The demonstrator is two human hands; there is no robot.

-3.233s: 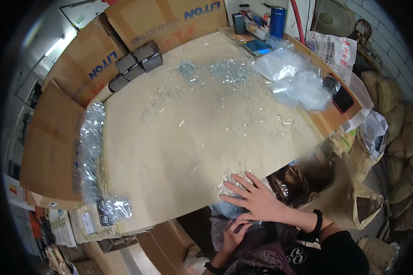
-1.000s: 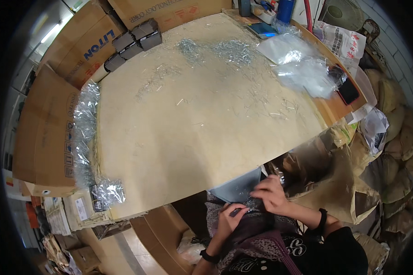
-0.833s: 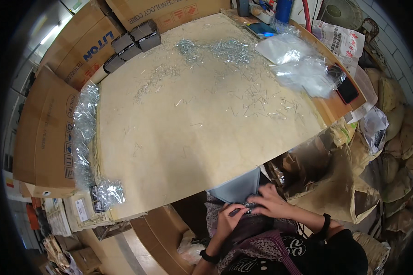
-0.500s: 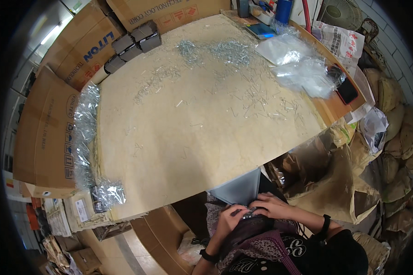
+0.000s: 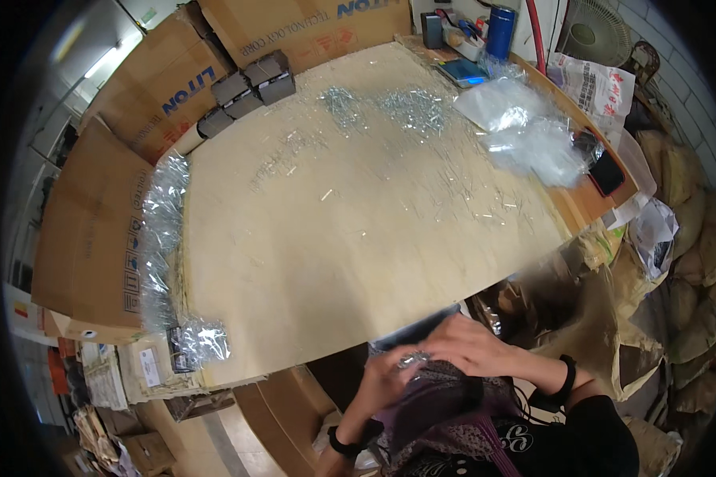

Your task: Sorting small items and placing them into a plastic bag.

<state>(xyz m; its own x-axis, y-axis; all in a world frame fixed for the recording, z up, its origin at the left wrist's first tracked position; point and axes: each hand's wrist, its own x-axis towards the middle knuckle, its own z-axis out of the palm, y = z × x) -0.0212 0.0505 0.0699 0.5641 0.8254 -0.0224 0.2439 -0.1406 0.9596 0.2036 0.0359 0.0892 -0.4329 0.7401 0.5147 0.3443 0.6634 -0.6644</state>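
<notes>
Close to my body, below the front edge of the table, both hands meet at a small shiny packet [image 5: 413,360] that looks like clear plastic. My left hand [image 5: 387,380] is closed on its left side. My right hand [image 5: 471,347] bends over it from the right, fingers closed at its upper edge; the fingertips are partly hidden and blurred. Just beyond the hands, a grey tray-like piece [image 5: 412,328] lies against the table edge, mostly covered by them. Thin metal pins [image 5: 415,110] lie in loose piles and scattered across the pale tabletop [image 5: 294,262].
Filled clear packets [image 5: 161,238] line the table's left edge beside cardboard boxes [image 5: 91,230]. Dark small boxes [image 5: 250,83] stand at the back left. Empty-looking plastic bags [image 5: 525,127], a phone [image 5: 606,173] and a blue can [image 5: 500,32] sit along the right side. Brown sacks [image 5: 684,262] are stacked beyond.
Both hands have lifted slightly, and the right hand has turned over the packet. The grey tray-like piece is now more covered. The whole view has shifted a little.
</notes>
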